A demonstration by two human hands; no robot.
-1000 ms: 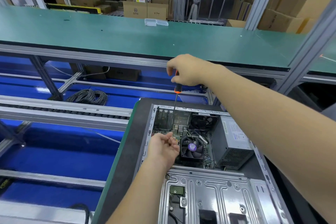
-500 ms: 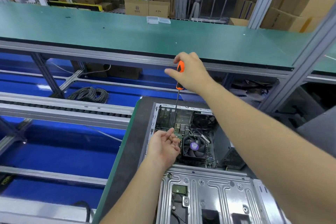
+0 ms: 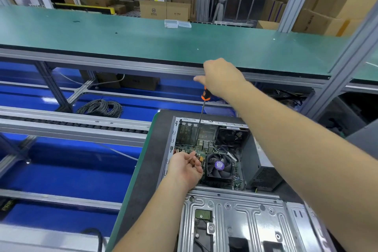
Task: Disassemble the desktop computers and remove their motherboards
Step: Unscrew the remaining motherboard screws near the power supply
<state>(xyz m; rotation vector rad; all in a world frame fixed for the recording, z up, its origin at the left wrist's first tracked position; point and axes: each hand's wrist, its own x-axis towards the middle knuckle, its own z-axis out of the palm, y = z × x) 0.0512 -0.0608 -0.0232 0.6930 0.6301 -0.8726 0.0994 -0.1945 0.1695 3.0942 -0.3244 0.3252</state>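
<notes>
An open desktop case lies on its side on a dark mat. Inside it sits the green motherboard with a black CPU fan and a grey power supply to the right. My right hand grips the orange-and-black handle of a screwdriver, whose shaft runs down to the board's far edge near the rear of the case. My left hand hovers over the board's left side with fingers curled, palm up; whether it holds small parts is unclear.
The dark mat with a green edge lies under the case. A coil of grey cable lies on the blue lower level. A long green conveyor with clear plastic boxes crosses behind. Cardboard boxes stand beyond.
My right hand has shifted on the screwdriver handle, rising then closing over its top while the shaft stays on the board's far edge. My left hand has barely moved.
</notes>
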